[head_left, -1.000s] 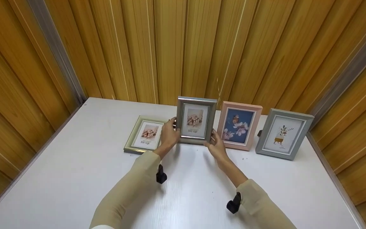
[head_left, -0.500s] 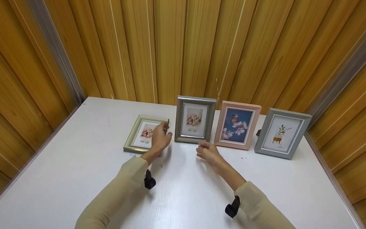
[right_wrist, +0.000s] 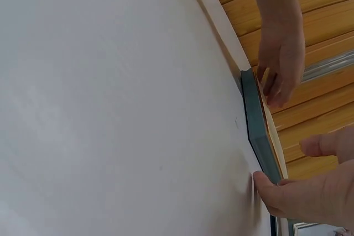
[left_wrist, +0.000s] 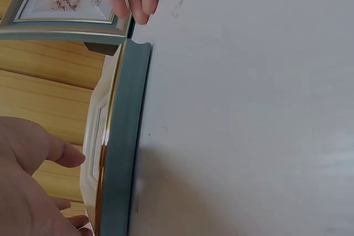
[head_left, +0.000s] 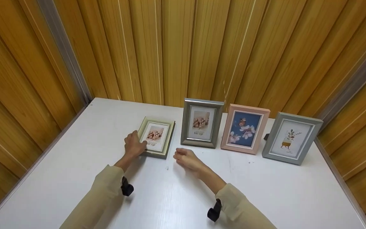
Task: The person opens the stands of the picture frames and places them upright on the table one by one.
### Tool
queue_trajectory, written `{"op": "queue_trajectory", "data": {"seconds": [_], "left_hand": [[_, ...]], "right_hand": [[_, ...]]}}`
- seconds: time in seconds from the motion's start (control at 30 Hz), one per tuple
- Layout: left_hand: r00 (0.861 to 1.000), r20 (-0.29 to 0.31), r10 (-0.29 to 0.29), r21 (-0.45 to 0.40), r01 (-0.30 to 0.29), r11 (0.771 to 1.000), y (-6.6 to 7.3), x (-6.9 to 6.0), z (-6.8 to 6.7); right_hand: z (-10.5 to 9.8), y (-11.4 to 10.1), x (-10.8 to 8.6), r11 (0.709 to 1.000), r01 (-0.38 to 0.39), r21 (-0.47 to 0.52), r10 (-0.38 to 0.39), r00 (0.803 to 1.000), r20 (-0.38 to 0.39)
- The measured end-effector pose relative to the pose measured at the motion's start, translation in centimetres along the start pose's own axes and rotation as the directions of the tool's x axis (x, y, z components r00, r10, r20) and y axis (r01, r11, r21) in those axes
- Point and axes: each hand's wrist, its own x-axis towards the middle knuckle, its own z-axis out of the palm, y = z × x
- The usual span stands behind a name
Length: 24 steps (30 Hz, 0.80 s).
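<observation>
A pale green-gold photo frame [head_left: 169, 135] lies flat, face up, on the white table, with a picture of pink flowers in it. My left hand [head_left: 133, 145] is at its left edge, the thumb over the lower left corner; in the left wrist view the thumb and fingers are spread, not closed round the frame. Just off the frame's lower right corner is my right hand [head_left: 189, 160], fingers loosely bent and holding nothing. In the right wrist view, the frame's blue-grey side [right_wrist: 260, 128] shows between both hands.
To the right stand a bronze-grey photo frame [head_left: 186, 127], a pink photo frame [head_left: 227, 128] and a grey-green photo frame [head_left: 271, 138] in a row. Behind the white table [head_left: 164, 200] rises a wood-panelled wall [head_left: 176, 54]; more panels flank both sides.
Both hands have let go of the bronze-grey frame, which stays standing. They have moved left to the lying frame, which is now turned straighter, its lower end swung right.
</observation>
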Motion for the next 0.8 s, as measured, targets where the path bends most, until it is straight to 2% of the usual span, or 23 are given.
{"op": "queue_trajectory", "data": {"seconds": [0.13, 0.23, 0.33, 0.57, 0.7, 0.8], "left_hand": [[0.997, 0.076, -0.027, -0.003, 0.027, 1.0, -0.4, -0.3, 0.0], [0.993, 0.106, -0.047, 0.0, 0.047, 0.999, 0.0, -0.4, -0.3], [0.986, 0.137, -0.091, -0.012, 0.093, 0.996, 0.5, -0.2, -0.9], [0.97, 0.156, -0.184, -0.079, 0.198, 0.977, 0.5, -0.1, -2.4], [0.954, 0.19, -0.23, -0.161, 0.262, 0.952, 0.3, -0.2, -3.1], [0.93, 0.243, -0.275, -0.248, 0.333, 0.91, 0.2, -0.5, -3.5]], "right_hand": [[1.2, 0.2, 0.4, 1.0, 0.015, -0.018, -0.014, 1.0, 0.025], [2.0, 0.1, 0.6, 0.999, 0.039, -0.034, -0.037, 0.998, 0.051], [2.6, -0.1, 0.8, 0.997, 0.056, -0.044, -0.054, 0.997, 0.063], [2.9, -0.5, 0.2, 0.995, 0.049, -0.084, -0.046, 0.998, 0.034], [2.4, -0.9, -0.5, 0.997, 0.04, -0.065, -0.039, 0.999, 0.02], [2.0, -1.3, -0.8, 1.0, 0.017, -0.023, -0.017, 1.0, 0.013]]}}
